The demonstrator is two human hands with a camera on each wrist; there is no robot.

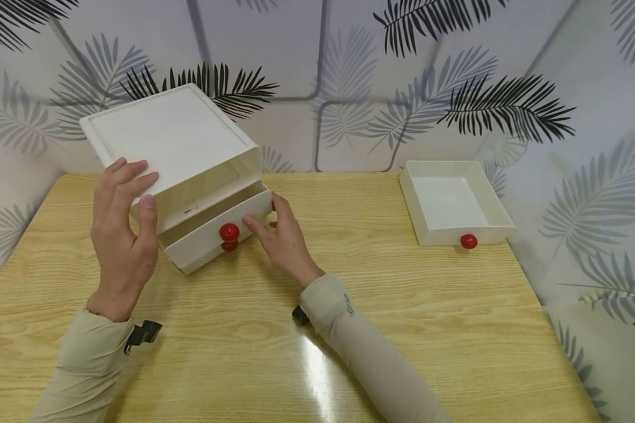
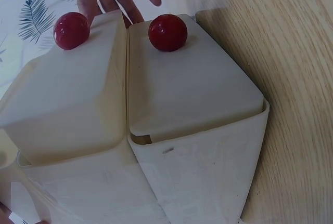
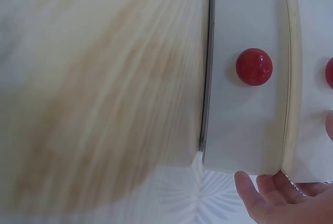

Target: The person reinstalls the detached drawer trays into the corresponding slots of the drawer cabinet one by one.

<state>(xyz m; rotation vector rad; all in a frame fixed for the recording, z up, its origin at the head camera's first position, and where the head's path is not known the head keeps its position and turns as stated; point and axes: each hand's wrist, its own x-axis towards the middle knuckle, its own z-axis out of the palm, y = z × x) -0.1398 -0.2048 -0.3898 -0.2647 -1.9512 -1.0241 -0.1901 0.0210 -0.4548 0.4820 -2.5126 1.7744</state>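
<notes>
A white two-slot drawer cabinet (image 1: 169,132) stands at the back left of the wooden table (image 1: 402,329). Its upper slot is empty. Its lower drawer (image 1: 211,232), with a red knob (image 1: 229,233), sticks out a little. My left hand (image 1: 123,235) rests against the cabinet's left front corner with straight fingers, the thumb on the front edge. My right hand (image 1: 280,238) holds the drawer's right corner, index finger on the front and thumb at the side. The drawer front (image 2: 192,83) and the drawer front (image 3: 244,73) fill both wrist views.
A second white drawer (image 1: 455,202) with a red knob (image 1: 468,241) lies open side up at the table's back right. Leaf-patterned walls (image 1: 349,76) close in the back and right. Bare wood stretches across the front and middle of the table.
</notes>
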